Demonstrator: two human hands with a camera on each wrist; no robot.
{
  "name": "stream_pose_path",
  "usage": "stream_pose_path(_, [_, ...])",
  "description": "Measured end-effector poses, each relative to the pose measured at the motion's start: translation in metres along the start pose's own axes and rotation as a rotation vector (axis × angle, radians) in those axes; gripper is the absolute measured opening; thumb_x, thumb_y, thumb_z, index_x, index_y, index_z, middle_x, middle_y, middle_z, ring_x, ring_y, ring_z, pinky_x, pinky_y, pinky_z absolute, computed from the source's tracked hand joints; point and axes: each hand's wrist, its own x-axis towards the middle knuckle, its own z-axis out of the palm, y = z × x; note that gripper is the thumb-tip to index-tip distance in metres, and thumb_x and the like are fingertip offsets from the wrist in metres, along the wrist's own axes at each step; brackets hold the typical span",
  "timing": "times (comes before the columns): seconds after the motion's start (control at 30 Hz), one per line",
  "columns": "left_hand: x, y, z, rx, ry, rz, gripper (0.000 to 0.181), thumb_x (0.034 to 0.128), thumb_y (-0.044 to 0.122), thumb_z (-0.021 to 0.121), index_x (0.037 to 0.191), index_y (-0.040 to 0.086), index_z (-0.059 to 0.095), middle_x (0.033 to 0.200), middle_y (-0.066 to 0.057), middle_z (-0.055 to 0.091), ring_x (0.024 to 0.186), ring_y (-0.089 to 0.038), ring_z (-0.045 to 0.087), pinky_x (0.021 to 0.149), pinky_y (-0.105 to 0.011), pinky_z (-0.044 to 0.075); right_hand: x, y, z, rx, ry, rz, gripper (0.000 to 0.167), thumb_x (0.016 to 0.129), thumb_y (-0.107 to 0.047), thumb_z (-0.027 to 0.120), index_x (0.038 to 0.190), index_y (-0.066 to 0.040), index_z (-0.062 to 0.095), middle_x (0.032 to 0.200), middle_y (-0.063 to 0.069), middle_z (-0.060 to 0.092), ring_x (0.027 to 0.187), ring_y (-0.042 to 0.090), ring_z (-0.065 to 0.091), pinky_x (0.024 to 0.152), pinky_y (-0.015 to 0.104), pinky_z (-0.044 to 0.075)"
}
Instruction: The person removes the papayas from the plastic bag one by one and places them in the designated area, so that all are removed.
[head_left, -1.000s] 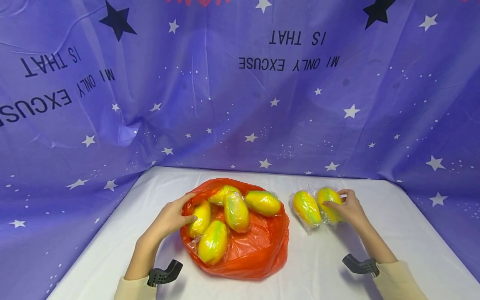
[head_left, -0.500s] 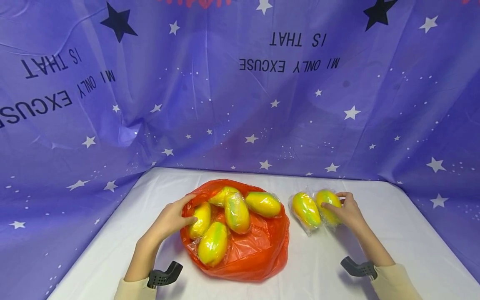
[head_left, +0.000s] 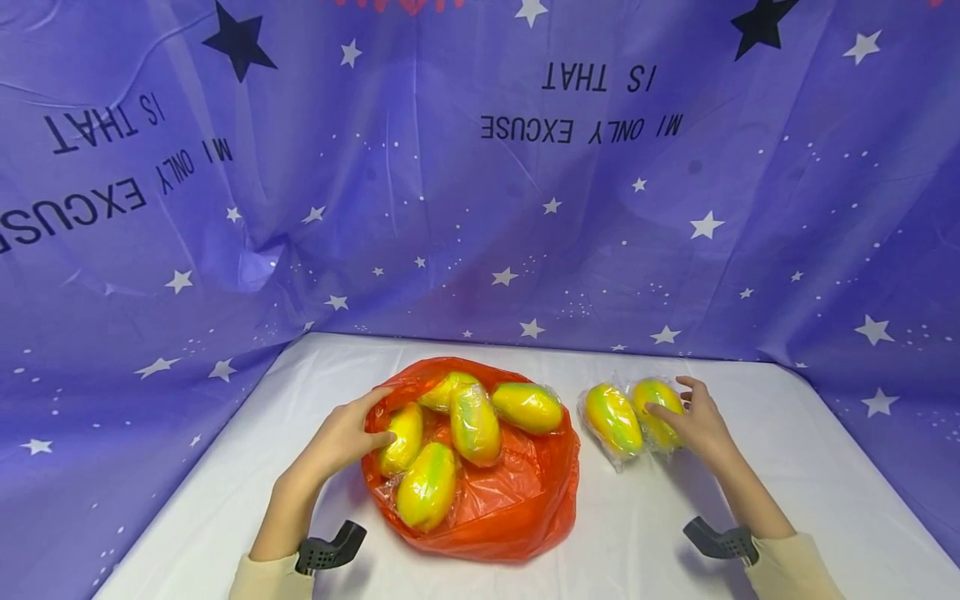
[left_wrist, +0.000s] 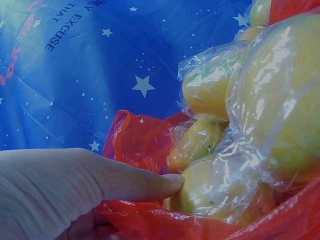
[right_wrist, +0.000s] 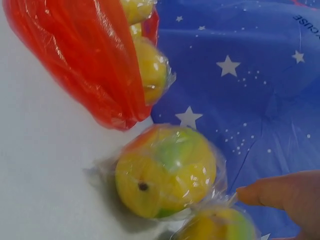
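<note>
A red plastic bag [head_left: 517, 517] lies wide-mouthed on the table with several film-wrapped yellow-green mangoes inside. My left hand [head_left: 341, 433] grips its left rim, thumb inside against the leftmost mango [head_left: 402, 439], other fingers outside behind the red film. In the left wrist view that thumb [left_wrist: 145, 184] touches the wrapped fruit. Right of the bag, two wrapped mangoes lie side by side. The nearer one to the bag [head_left: 613, 418] is untouched. My right hand [head_left: 703, 423] is around the outer mango [head_left: 657, 412], thumb over it and index finger spread off its far side.
A white cloth covers the table [head_left: 630, 533]. The purple star-printed curtain [head_left: 480, 233] stands behind it and along both sides. Dark wrist mounts [head_left: 330, 546] sit on both forearms. White tabletop separates the bag from the two mangoes.
The right hand's fingers have loosened and spread from the outer mango, which stays in place on the table. The left hand and bag show no clear movement.
</note>
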Motion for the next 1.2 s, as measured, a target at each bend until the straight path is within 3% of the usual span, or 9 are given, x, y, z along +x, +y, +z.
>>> stream_pose_path(0.3, [0.000,0.001,0.000,0.005,-0.004,0.004,0.063,0.0799,0.009,0.074,0.138,0.004,0.050,0.131,-0.022,0.056,0.118,-0.044,0.051,0.098,-0.059,0.039,-0.009,-0.013,-0.004,0.009,0.021,-0.090,0.083,0.092,-0.034,0.064,0.146,0.010,0.018,0.141,0.041,0.026,0.129,0.054,0.028,0.102,0.065,0.029])
stream_pose_path(0.53, [0.000,0.002,-0.001,0.002,-0.005,0.005,0.063,0.0796,0.009,0.073,0.138,0.005,0.050,0.130,-0.022,0.057,0.117,-0.044,0.052,0.097,-0.059,0.040,-0.019,-0.026,-0.003,-0.020,0.094,-0.196,0.074,0.091,-0.027,0.067,0.142,0.010,0.029,0.142,0.038,0.029,0.131,0.053,0.028,0.104,0.066,0.024])
stream_pose_path(0.7, [0.000,0.001,0.000,-0.005,-0.007,-0.003,0.063,0.0797,0.009,0.073,0.138,0.006,0.050,0.130,-0.022,0.056,0.118,-0.044,0.052,0.097,-0.059,0.040,-0.023,-0.033,0.000,0.016,0.111,-0.259,0.071,0.091,-0.026,0.067,0.141,0.008,0.032,0.144,0.034,0.031,0.133,0.052,0.027,0.105,0.065,0.023])
stream_pose_path(1.0, [0.000,0.000,0.001,-0.009,-0.005,0.007,0.063,0.0796,0.010,0.073,0.138,0.005,0.050,0.131,-0.022,0.056,0.118,-0.044,0.051,0.098,-0.060,0.039,-0.031,-0.049,0.014,0.157,0.100,-0.342,0.064,0.090,-0.015,0.068,0.140,0.005,0.034,0.140,0.027,0.040,0.127,0.047,0.039,0.103,0.056,0.035])
stream_pose_path(1.2, [0.000,0.000,0.001,-0.011,-0.001,0.015,0.064,0.0794,0.010,0.074,0.138,0.004,0.050,0.130,-0.022,0.056,0.118,-0.044,0.052,0.098,-0.059,0.039,-0.034,-0.058,0.022,0.189,0.075,-0.366,0.062,0.090,-0.013,0.068,0.141,0.002,0.037,0.139,0.023,0.043,0.121,0.043,0.047,0.098,0.056,0.042])
